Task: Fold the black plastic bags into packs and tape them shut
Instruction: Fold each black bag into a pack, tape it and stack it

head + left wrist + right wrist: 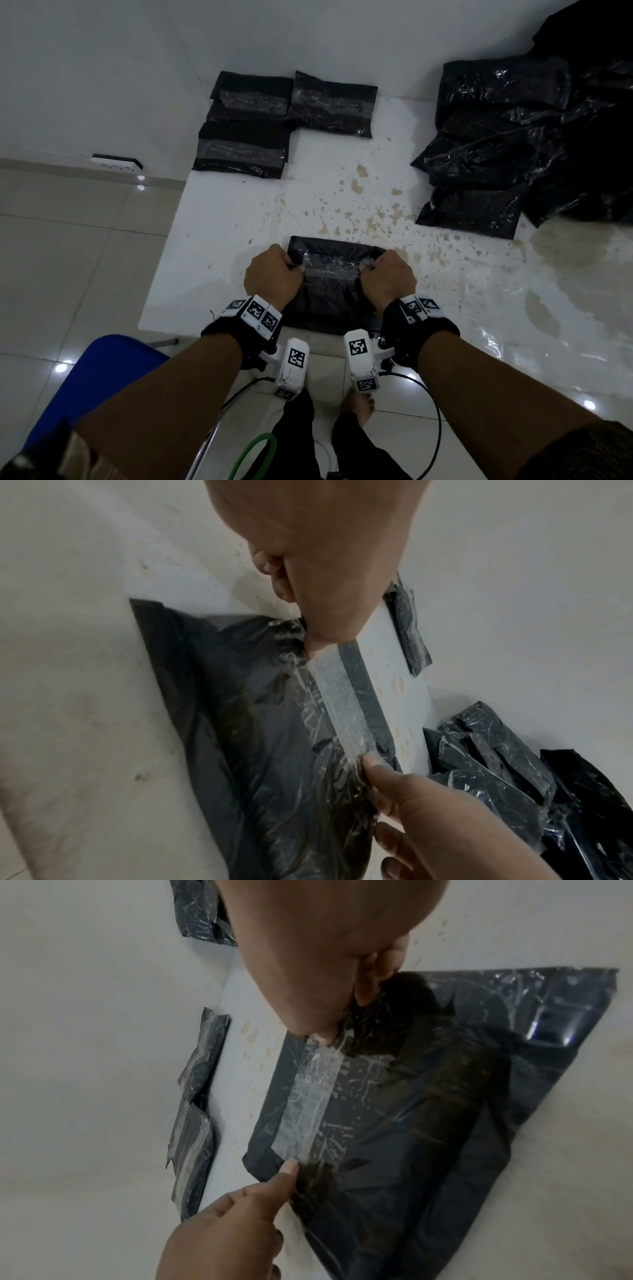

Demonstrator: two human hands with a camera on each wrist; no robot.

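Observation:
A folded black bag pack (329,301) lies at the near edge of the white table (222,219), with a strip of clear tape (329,270) across its top. My left hand (274,274) grips the pack's left end and my right hand (387,279) grips its right end, fingers curled. In the left wrist view my left thumb (318,642) presses one end of the tape (339,702) while the right thumb (371,761) presses the other. The right wrist view shows the same tape (308,1102) running between both thumbs on the pack (411,1123).
Three taped packs (243,147) (251,97) (332,104) lie at the back left of the table. A heap of loose black bags (507,137) fills the back right. A blue chair (92,373) stands at my left, and cables hang below my wrists.

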